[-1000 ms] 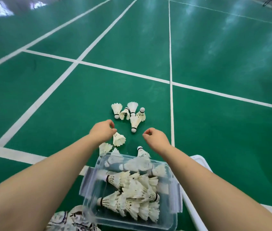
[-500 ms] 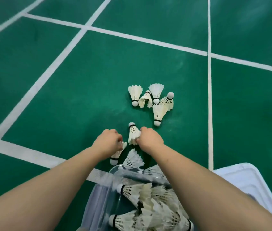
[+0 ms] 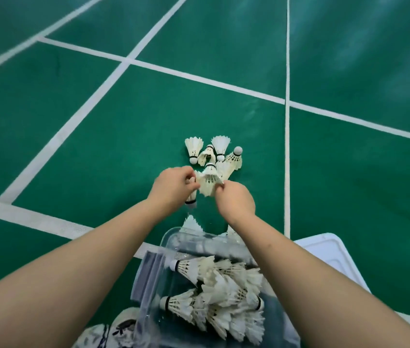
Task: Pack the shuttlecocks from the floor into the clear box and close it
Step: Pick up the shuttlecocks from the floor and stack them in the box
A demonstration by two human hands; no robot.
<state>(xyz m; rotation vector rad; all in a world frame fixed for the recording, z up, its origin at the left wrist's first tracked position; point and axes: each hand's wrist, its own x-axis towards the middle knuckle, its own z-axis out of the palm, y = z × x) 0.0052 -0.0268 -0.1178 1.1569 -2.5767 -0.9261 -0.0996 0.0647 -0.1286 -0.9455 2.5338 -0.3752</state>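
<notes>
While the left hand (image 3: 173, 187) grips one shuttlecock (image 3: 190, 197), the right hand (image 3: 236, 200) pinches a second shuttlecock (image 3: 209, 183) by its feathers.
Clear box (image 3: 148, 275) sits just behind both wrists; a light, cork-first drop should spare feathers.

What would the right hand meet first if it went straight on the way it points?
Probably the shuttlecock pile on the floor, just beyond the held shuttlecock that the right hand pinches; its height above the floor is unclear.
</notes>
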